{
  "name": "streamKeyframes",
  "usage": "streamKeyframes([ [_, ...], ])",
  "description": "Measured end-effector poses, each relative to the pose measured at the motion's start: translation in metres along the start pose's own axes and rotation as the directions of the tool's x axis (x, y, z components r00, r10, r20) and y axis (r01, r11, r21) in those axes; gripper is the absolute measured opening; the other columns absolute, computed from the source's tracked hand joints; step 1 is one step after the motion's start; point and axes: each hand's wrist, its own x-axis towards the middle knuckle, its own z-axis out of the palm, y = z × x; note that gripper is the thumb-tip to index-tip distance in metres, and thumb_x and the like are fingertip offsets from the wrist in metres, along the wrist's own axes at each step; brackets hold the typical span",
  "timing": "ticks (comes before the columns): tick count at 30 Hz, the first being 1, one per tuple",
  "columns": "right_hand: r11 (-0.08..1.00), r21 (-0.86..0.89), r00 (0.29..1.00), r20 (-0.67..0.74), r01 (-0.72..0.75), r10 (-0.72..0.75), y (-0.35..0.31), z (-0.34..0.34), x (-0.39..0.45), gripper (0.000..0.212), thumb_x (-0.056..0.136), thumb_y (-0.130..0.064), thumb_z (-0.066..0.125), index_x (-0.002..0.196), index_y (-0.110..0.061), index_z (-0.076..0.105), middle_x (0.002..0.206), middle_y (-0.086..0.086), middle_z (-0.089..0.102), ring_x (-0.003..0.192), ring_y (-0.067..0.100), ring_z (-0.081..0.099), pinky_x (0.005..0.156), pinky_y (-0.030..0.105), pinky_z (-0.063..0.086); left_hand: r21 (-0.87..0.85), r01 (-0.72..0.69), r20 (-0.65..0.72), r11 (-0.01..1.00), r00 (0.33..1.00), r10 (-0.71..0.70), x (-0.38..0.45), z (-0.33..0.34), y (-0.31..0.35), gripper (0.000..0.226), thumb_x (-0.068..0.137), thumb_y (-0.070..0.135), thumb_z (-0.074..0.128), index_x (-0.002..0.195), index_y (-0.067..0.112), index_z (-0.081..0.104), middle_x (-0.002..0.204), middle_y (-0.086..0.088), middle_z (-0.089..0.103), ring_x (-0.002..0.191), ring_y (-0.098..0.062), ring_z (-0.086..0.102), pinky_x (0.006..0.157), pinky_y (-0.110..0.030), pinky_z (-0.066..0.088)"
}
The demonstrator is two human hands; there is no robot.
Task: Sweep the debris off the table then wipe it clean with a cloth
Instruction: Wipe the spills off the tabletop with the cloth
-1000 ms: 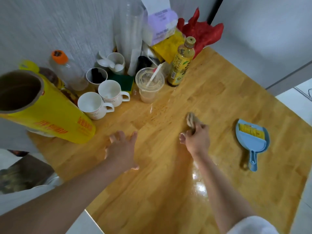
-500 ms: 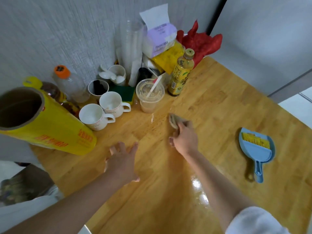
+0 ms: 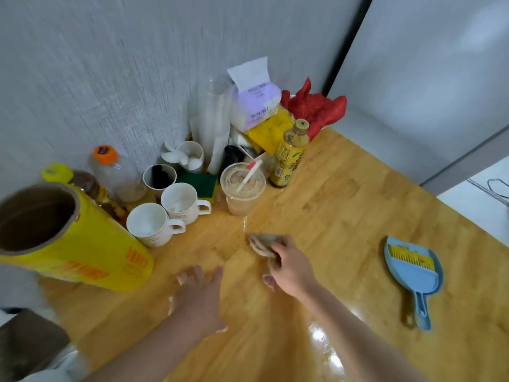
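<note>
My right hand (image 3: 289, 267) grips a folded brownish cloth (image 3: 261, 243) and presses it on the wooden table (image 3: 344, 216), just in front of the plastic cup. The wood around it shines wet. My left hand (image 3: 199, 295) lies flat on the table with fingers spread, to the left of the right hand and holding nothing. A blue dustpan (image 3: 413, 274) with a yellow-bristled brush in it lies on the table at the right, apart from both hands.
Clutter fills the back corner: a lidded plastic cup with straw (image 3: 242, 188), a yellow tea bottle (image 3: 289, 155), two white mugs (image 3: 154, 224), a green sponge (image 3: 197, 183), a tissue pack (image 3: 254, 103), a red bag (image 3: 314, 106). A large yellow roll (image 3: 71, 238) lies at left.
My right hand has slid the cloth leftward and away from me, from the table's middle toward the plastic cup. My left hand stays flat in the same spot.
</note>
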Motion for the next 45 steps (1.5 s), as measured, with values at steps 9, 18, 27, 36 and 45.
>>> streamKeyframes([
  [9,0.973,-0.022,0.947,-0.238,-0.228,0.216,0.023,-0.045,0.052,0.030,0.099,-0.016,0.048,0.125,-0.029,0.055,0.123,0.006,0.052,0.058,0.020,0.070,0.059,0.036,0.059,-0.127,-0.234,-0.703,0.964,0.706,0.079,0.029,-0.135,0.006,0.093,0.082,0.059,0.067,0.150,0.014,0.021,0.143,-0.009,0.031,0.130,-0.026,0.037,0.093,-0.037,0.050],
  [18,0.961,-0.268,0.997,0.037,0.073,-0.065,0.022,-0.033,0.066,0.031,0.102,-0.019,0.049,0.130,-0.015,0.061,0.130,0.000,0.047,0.075,0.020,0.068,0.072,0.038,0.058,-0.266,-0.240,-0.587,0.934,0.808,0.040,0.085,-0.155,0.032,0.126,0.070,0.058,0.077,0.156,0.016,-0.005,0.143,-0.019,0.037,0.133,-0.035,0.037,0.099,-0.042,0.045],
  [27,0.951,-0.308,0.992,-0.113,0.011,-0.048,-0.024,-0.010,0.120,0.032,0.105,-0.029,0.041,0.135,-0.025,0.053,0.130,0.006,0.044,0.073,0.020,0.063,0.062,0.032,0.053,-0.316,-0.394,-0.641,0.863,0.760,0.112,0.065,-0.193,-0.003,0.107,0.061,0.050,0.082,0.145,0.026,0.019,0.123,-0.010,0.051,0.115,-0.033,0.049,0.088,-0.042,0.047],
  [36,0.934,-0.356,0.997,-0.070,0.017,-0.045,-0.004,-0.029,0.113,0.034,0.102,-0.021,0.050,0.134,-0.016,0.058,0.135,0.006,0.046,0.075,0.019,0.063,0.064,0.026,0.046,-0.286,-0.492,-0.742,0.822,0.656,0.135,0.053,-0.197,-0.022,0.114,0.063,0.048,0.084,0.150,0.032,0.013,0.136,-0.008,0.044,0.125,-0.029,0.042,0.101,-0.040,0.040],
  [45,0.871,-0.283,0.907,0.256,0.402,-0.335,-0.062,0.040,0.067,0.029,0.094,-0.019,0.054,0.121,-0.025,0.063,0.129,-0.002,0.046,0.093,0.018,0.068,0.074,0.037,0.059,-0.265,-0.472,-0.741,0.841,0.657,0.135,0.056,-0.197,-0.014,0.112,0.060,0.053,0.085,0.146,0.030,0.018,0.134,-0.009,0.044,0.121,-0.032,0.046,0.098,-0.042,0.044],
])
